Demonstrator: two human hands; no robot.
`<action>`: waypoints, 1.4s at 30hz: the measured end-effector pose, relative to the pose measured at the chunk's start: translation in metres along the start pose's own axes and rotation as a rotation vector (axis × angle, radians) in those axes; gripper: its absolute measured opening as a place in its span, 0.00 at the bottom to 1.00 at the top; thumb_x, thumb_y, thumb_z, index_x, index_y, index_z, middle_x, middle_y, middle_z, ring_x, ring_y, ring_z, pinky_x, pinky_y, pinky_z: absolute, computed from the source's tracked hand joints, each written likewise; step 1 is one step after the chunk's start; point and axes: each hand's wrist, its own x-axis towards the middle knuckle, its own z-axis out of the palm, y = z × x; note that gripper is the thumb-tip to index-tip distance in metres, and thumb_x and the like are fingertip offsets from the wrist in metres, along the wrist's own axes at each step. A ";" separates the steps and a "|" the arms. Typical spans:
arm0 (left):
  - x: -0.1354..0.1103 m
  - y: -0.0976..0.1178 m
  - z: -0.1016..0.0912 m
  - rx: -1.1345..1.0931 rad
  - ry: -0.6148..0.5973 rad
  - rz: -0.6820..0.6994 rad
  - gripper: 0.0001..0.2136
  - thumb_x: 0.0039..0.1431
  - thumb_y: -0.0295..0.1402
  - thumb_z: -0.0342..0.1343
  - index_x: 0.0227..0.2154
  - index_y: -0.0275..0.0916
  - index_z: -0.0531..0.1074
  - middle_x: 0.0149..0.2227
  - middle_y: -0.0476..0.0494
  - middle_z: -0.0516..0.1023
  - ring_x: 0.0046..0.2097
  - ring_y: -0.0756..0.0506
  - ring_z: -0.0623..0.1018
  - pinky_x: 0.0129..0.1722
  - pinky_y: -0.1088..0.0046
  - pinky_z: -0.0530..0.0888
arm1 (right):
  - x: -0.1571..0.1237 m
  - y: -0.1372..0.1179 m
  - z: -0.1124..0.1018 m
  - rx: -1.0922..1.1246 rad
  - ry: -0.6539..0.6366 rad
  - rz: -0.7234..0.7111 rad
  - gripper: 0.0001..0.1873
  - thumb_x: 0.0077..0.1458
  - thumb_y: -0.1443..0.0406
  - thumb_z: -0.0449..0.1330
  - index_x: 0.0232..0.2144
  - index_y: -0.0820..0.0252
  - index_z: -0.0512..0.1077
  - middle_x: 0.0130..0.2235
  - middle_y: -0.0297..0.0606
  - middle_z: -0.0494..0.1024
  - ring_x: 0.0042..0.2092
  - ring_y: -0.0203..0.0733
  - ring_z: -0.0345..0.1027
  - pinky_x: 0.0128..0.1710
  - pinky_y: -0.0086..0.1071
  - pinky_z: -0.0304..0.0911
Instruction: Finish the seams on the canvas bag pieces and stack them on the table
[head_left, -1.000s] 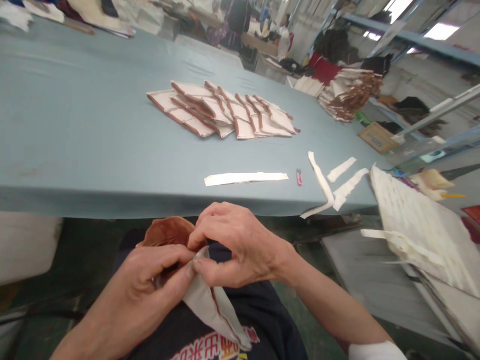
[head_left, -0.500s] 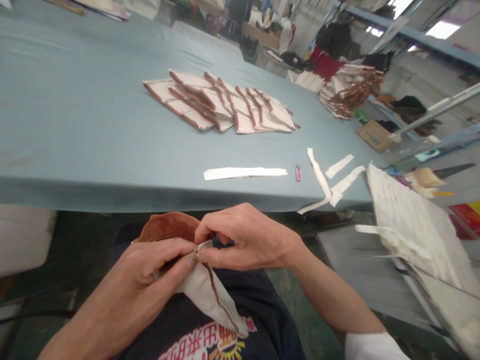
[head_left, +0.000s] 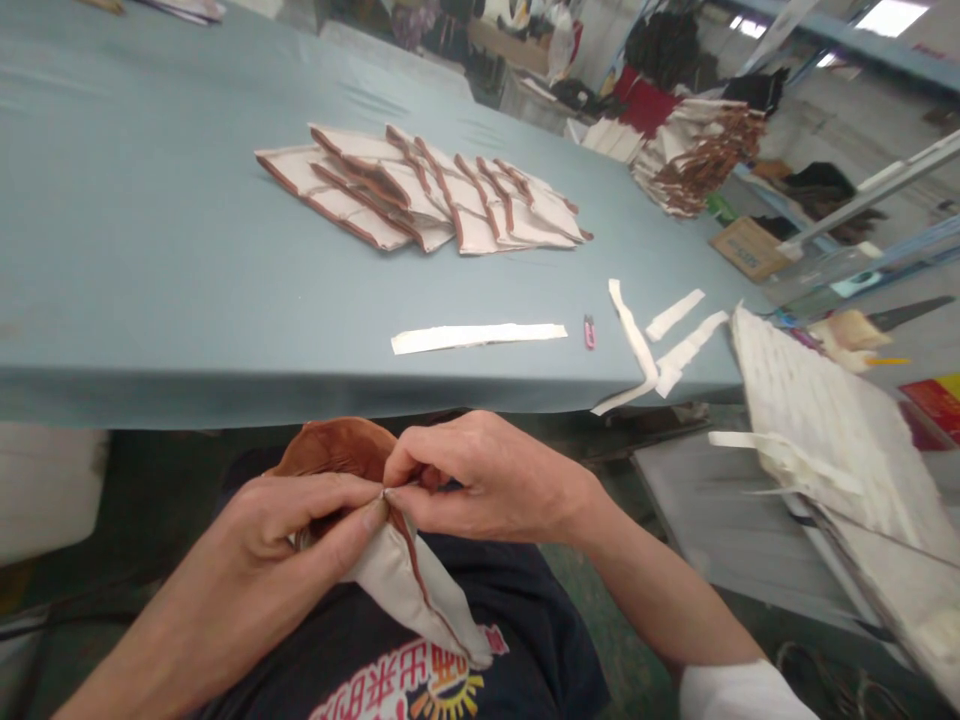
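Over my lap, my left hand [head_left: 300, 545] pinches a cream fabric piece with brown edging [head_left: 416, 590] between thumb and forefinger. Its lower end hangs down across my dark printed apron [head_left: 525, 620]. My right hand [head_left: 480, 480] meets the left at the same spot, thumb and forefinger pinched together at the fabric's edge; whatever small thing may be between those fingertips is hidden. Behind both hands bulges a brown part [head_left: 337, 447], seemingly joined to the cream fabric.
On the blue-green table [head_left: 150, 270] lies an overlapping row of cream pieces with brown edges [head_left: 480, 205]. Nearer are a white strip [head_left: 480, 338], small pink snips [head_left: 589, 332] and several loose strips [head_left: 637, 345]. A bundled stack [head_left: 697, 155] and a cardboard box [head_left: 750, 248] stand at right.
My fingertips have drawn closer together at the fabric's edge, and the pale edge that showed between them is now mostly covered. The view has shifted slightly.
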 end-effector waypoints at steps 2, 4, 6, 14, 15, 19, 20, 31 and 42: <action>0.001 0.004 0.004 0.021 0.062 0.005 0.17 0.69 0.43 0.60 0.25 0.45 0.84 0.24 0.52 0.84 0.26 0.47 0.81 0.26 0.78 0.73 | -0.001 -0.001 0.010 -0.038 0.091 0.046 0.05 0.63 0.72 0.62 0.35 0.61 0.77 0.32 0.33 0.82 0.32 0.34 0.73 0.33 0.26 0.60; -0.001 0.005 0.008 0.057 0.123 0.004 0.17 0.68 0.41 0.60 0.24 0.45 0.84 0.23 0.53 0.83 0.25 0.47 0.80 0.25 0.78 0.71 | -0.002 -0.001 0.018 -0.070 0.162 0.099 0.05 0.62 0.73 0.62 0.34 0.60 0.77 0.32 0.34 0.83 0.32 0.36 0.74 0.34 0.28 0.60; -0.003 0.003 0.011 0.075 0.146 -0.012 0.17 0.68 0.41 0.59 0.24 0.45 0.83 0.23 0.53 0.82 0.25 0.47 0.80 0.25 0.78 0.71 | -0.004 0.000 0.022 -0.024 0.181 0.129 0.05 0.62 0.72 0.62 0.34 0.60 0.77 0.33 0.35 0.84 0.33 0.36 0.75 0.35 0.27 0.61; -0.001 -0.006 0.010 0.005 -0.011 -0.043 0.18 0.73 0.46 0.59 0.30 0.45 0.84 0.27 0.54 0.87 0.28 0.47 0.83 0.27 0.80 0.73 | -0.008 0.011 0.003 0.240 0.044 0.087 0.07 0.68 0.66 0.65 0.35 0.62 0.79 0.31 0.31 0.81 0.30 0.32 0.70 0.33 0.24 0.63; -0.001 -0.005 0.008 0.021 -0.028 -0.032 0.18 0.72 0.46 0.59 0.29 0.45 0.84 0.28 0.53 0.86 0.28 0.47 0.83 0.28 0.80 0.73 | -0.007 0.013 0.001 0.230 0.030 0.067 0.07 0.69 0.66 0.65 0.35 0.62 0.79 0.30 0.31 0.80 0.30 0.31 0.69 0.33 0.24 0.62; -0.004 -0.003 0.003 0.080 -0.088 -0.017 0.18 0.74 0.45 0.57 0.29 0.45 0.83 0.30 0.53 0.87 0.30 0.47 0.83 0.30 0.80 0.74 | -0.007 0.014 -0.004 0.154 -0.010 0.009 0.07 0.69 0.69 0.65 0.35 0.62 0.80 0.29 0.29 0.78 0.29 0.30 0.64 0.32 0.25 0.57; -0.005 -0.004 0.003 0.076 -0.102 -0.014 0.18 0.75 0.45 0.56 0.30 0.46 0.83 0.30 0.54 0.88 0.30 0.47 0.83 0.31 0.80 0.74 | -0.008 0.013 -0.004 0.135 -0.016 0.007 0.07 0.69 0.69 0.65 0.35 0.62 0.80 0.29 0.29 0.78 0.28 0.30 0.63 0.32 0.25 0.57; 0.003 0.008 0.020 0.084 0.206 0.031 0.15 0.63 0.37 0.58 0.21 0.44 0.80 0.20 0.53 0.80 0.23 0.48 0.77 0.24 0.79 0.69 | -0.010 -0.017 0.031 -0.117 0.269 0.269 0.06 0.61 0.71 0.63 0.31 0.57 0.73 0.30 0.32 0.80 0.32 0.36 0.70 0.35 0.31 0.55; -0.001 -0.009 0.027 -0.507 0.216 -0.432 0.16 0.48 0.48 0.66 0.16 0.41 0.79 0.18 0.51 0.72 0.22 0.50 0.66 0.21 0.77 0.63 | -0.004 -0.009 0.049 0.425 0.351 0.361 0.04 0.59 0.67 0.61 0.31 0.58 0.72 0.28 0.28 0.74 0.29 0.34 0.65 0.30 0.28 0.60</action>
